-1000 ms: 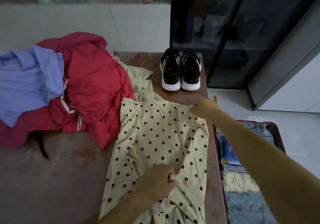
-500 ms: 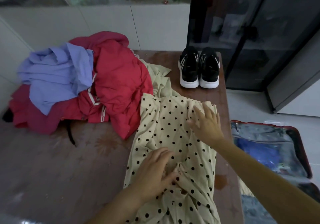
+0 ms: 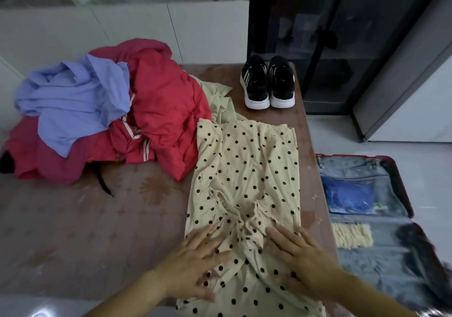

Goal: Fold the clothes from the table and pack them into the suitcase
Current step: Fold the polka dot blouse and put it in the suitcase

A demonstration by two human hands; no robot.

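Note:
A cream polka-dot garment lies spread lengthwise along the right side of the brown table. My left hand presses flat on its near left part, fingers straight and spread. My right hand presses flat on its near right part, just beside the gathered waist. A heap of red clothing with a lilac shirt on top sits at the table's back left. The open red-rimmed suitcase lies on the floor to the right, holding a blue bag and a cream knit piece.
A pair of black sneakers with white soles stands at the table's far right corner. A dark strap pokes out from under the red heap. A dark glass cabinet stands behind the table, a white counter with clutter to its left.
My right hand slid from the garment's far edge back toward me. My left hand released its pinch at the waist and now lies flat. The view shifted left, showing more of the suitcase.

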